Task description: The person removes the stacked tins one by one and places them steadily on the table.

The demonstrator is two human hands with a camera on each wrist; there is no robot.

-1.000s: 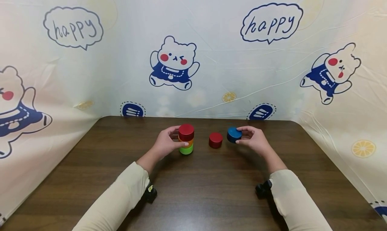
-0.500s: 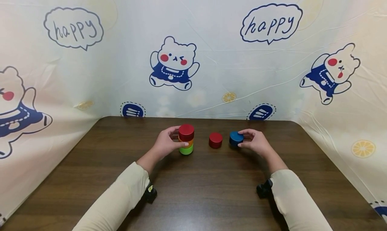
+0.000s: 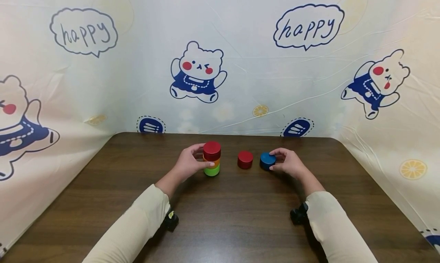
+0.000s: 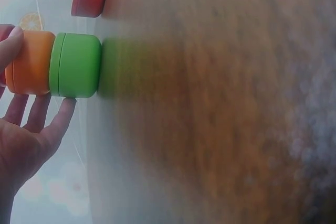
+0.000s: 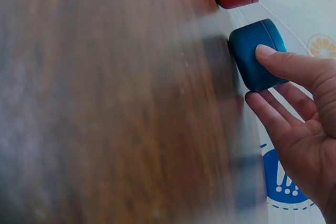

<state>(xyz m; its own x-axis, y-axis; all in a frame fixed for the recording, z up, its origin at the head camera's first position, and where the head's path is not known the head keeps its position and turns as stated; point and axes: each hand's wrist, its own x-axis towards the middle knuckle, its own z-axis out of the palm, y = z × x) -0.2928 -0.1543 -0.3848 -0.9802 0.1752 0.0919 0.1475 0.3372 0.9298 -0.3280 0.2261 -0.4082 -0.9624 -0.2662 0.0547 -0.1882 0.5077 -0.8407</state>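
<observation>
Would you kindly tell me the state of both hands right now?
Left hand: holding the red, orange and green stack.
Right hand: holding the blue cylinder.

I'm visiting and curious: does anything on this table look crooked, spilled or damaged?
Nothing stands out. The stack in the left hand looks straight, the lone red container upright, the blue container in the right hand intact; I see no spill.

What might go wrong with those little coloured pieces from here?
Two things, perhaps. The left hand holds a three-high stack, so a nudge or an uneven release might topple it. The right hand pinches the blue piece by its side, near the lone red piece; a sideways move that way could knock it.
</observation>
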